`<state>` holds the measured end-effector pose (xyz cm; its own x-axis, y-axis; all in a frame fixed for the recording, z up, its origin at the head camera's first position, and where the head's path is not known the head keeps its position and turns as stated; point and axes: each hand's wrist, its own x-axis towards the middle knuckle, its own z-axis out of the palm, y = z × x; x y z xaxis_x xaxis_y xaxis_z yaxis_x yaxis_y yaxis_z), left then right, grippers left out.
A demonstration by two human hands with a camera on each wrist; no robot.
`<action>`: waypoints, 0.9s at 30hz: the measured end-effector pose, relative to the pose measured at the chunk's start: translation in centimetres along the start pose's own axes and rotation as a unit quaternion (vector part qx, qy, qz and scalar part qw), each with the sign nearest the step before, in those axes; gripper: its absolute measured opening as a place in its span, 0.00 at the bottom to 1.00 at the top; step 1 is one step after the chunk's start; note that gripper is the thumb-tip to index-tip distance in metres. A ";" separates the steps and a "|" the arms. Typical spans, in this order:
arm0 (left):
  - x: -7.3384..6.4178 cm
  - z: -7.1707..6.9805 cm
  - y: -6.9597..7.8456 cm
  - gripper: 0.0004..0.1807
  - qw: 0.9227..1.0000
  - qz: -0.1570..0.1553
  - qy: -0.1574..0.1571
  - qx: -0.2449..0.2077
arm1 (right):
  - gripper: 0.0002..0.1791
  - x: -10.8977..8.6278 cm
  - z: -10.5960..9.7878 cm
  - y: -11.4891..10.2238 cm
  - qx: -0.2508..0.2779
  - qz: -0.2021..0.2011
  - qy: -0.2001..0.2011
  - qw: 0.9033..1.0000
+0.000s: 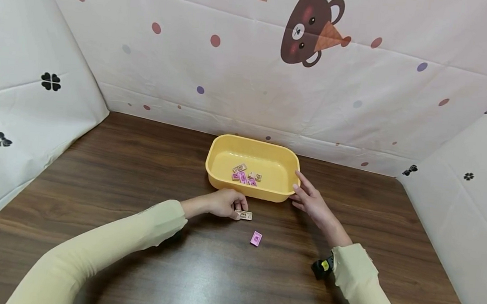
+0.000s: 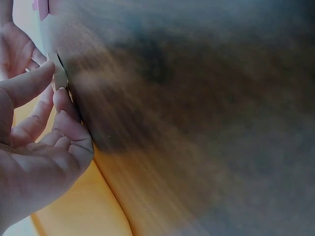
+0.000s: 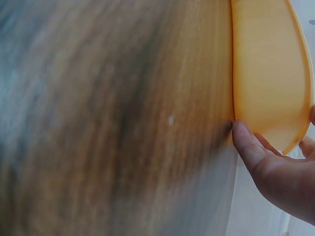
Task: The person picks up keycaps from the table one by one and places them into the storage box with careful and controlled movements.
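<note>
At the front of a yellow plastic bin (image 1: 248,192), my left hand (image 1: 223,202) pinches a small cream printed block (image 1: 244,215) by its left end. The left wrist view shows the cream block (image 2: 59,73) edge-on, with the thumb and a fingertip at it. My right hand (image 1: 314,206) holds the right end of the bin, its fingers spread around the corner. In the right wrist view, fingertips press along the bin's end wall (image 3: 270,118). A pink printed block (image 1: 256,238) lies on the table nearer to me.
Inside the bin lie several small blocks, pink ones (image 1: 242,177) and cream ones (image 1: 239,168). The bin stands at the back of a dark wood table (image 1: 147,163), close to a white patterned sheet (image 1: 241,79) that rises behind and at both sides.
</note>
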<state>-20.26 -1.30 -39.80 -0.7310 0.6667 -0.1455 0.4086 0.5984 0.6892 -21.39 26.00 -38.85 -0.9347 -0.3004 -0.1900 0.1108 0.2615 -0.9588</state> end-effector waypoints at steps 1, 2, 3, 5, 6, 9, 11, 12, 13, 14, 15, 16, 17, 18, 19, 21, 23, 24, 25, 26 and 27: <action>0.0 0.0 0.0 0.10 1.000 -0.001 0.000 0.000 | 0.33 0.0 0.0 0.0 0.000 0.001 0.000 1.000; 0.0 0.0 0.0 0.10 1.000 -0.002 0.001 0.001 | 0.33 0.0 0.0 0.0 0.001 0.002 0.001 1.000; 0.0 0.1 0.0 0.10 1.000 -0.002 0.001 0.002 | 0.33 0.0 0.0 0.0 0.001 0.003 0.001 1.000; 0.0 0.0 0.0 0.09 1.000 -0.003 0.002 0.001 | 0.33 0.0 0.0 0.0 0.002 0.004 0.002 1.000; 0.0 0.0 0.1 0.09 1.000 -0.003 0.003 -0.001 | 0.33 0.0 0.0 0.0 0.002 0.005 0.002 1.000; -0.2 -0.2 0.0 0.09 1.000 -0.004 0.006 -0.013 | 0.33 0.0 0.0 0.0 0.002 0.004 0.000 1.000; -0.3 -0.3 0.0 0.08 1.000 -0.007 0.008 -0.026 | 0.33 0.0 0.1 0.0 0.004 0.005 0.000 1.000; -0.4 -0.4 0.0 0.08 0.999 -0.009 0.009 -0.033 | 0.33 0.0 0.1 0.0 0.005 0.005 0.000 1.000; -0.5 -0.5 0.0 0.08 0.999 -0.007 0.010 -0.039 | 0.33 0.0 0.1 0.0 0.006 0.005 0.000 1.000; -0.7 -0.6 0.0 0.08 0.999 -0.006 0.011 -0.045 | 0.33 0.0 0.1 0.0 0.006 0.006 0.001 1.000; -0.8 -0.7 0.0 0.08 0.999 -0.005 0.011 -0.052 | 0.33 0.0 0.1 0.0 0.007 0.007 0.002 1.000; -0.9 -0.8 0.0 0.08 0.998 -0.004 0.012 -0.060 | 0.33 0.1 0.1 0.0 0.007 0.008 0.003 1.000; -1.1 -0.8 0.1 0.08 0.998 -0.001 0.013 -0.067 | 0.33 0.1 0.1 0.0 0.006 0.008 0.004 1.000; -1.2 -0.9 0.1 0.09 0.997 0.000 0.016 -0.076 | 0.33 0.1 0.1 0.0 0.006 0.008 0.005 1.000; -1.4 -1.0 0.1 0.09 0.996 0.002 0.018 -0.085 | 0.33 0.1 0.0 0.0 0.006 0.008 0.005 1.000; -1.7 -1.1 0.2 0.09 0.994 -0.002 0.024 -0.110 | 0.33 0.1 0.0 0.0 0.004 0.007 0.005 1.000; -2.0 -1.1 0.2 0.09 0.991 -0.003 0.031 -0.133 | 0.33 0.1 0.0 0.0 0.005 0.006 0.004 1.000; -2.1 -1.2 0.2 0.09 0.989 -0.003 0.034 -0.142 | 0.34 0.1 0.0 0.0 0.006 0.006 0.004 1.000; -2.3 -1.2 0.2 0.09 0.988 -0.003 0.037 -0.150 | 0.34 0.1 0.0 0.0 0.006 0.005 0.003 1.000; -2.4 -1.3 0.2 0.09 0.987 -0.002 0.041 -0.156 | 0.34 0.1 0.0 0.0 0.005 0.006 0.003 1.000; -2.5 -1.3 0.3 0.09 0.986 -0.002 0.044 -0.160 | 0.34 0.1 -0.1 0.0 0.005 0.007 0.004 1.000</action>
<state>-19.01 -3.39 -38.36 -0.7825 0.6153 -0.0955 0.2226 0.4197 0.8800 -21.52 26.02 -38.89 -0.9356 -0.2902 -0.2010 0.1268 0.2552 -0.9585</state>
